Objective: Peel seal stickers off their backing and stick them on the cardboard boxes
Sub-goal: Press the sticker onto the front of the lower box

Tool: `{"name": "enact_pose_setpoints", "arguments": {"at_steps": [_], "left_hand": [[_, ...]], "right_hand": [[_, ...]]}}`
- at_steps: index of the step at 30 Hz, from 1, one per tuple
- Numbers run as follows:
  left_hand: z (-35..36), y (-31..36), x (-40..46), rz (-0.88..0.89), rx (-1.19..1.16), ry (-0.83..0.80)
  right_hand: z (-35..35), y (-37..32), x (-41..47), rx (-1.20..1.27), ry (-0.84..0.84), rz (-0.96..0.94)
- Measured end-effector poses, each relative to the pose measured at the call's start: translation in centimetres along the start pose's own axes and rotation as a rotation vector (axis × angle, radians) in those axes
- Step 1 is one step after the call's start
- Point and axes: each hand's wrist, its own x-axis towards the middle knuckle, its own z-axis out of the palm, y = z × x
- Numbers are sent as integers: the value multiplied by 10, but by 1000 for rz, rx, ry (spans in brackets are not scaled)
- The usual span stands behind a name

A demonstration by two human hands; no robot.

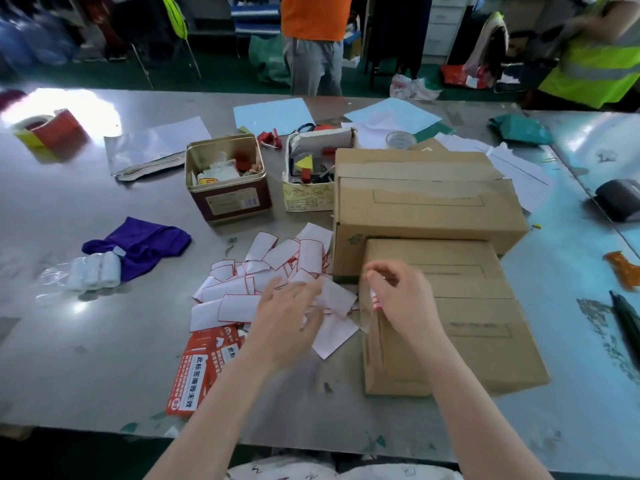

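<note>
A small cardboard box (467,327) lies in front of me, with a larger cardboard box (426,202) behind it. My right hand (398,296) hovers over the small box's left edge and pinches a red-and-white seal sticker (375,303). My left hand (291,320), blurred, is spread with fingers straight over a heap of white, red-edged backing papers (270,271). A stack of red seal sticker sheets (201,368) lies near the table's front edge, left of my left forearm.
On the metal table (86,341) stand an open tin (228,178) and a small open carton (311,171) of odds and ends. A purple cloth (145,244), tape rolls (45,129) and loose papers (273,114) lie around. People stand beyond the table.
</note>
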Motion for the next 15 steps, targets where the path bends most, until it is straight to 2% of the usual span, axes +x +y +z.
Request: {"name": "enact_pose_setpoints", "arguments": {"at_steps": [4, 7, 15], "left_hand": [[-6, -43, -12, -305, 20, -17], [-3, -72, -24, -443, 27, -80], [14, -122, -59, -480, 107, -353]], "right_hand": [[40, -24, -2, -39, -131, -83], [73, -36, -9, -36, -273, -93], [159, -29, -28, -115, -531, 50]]}}
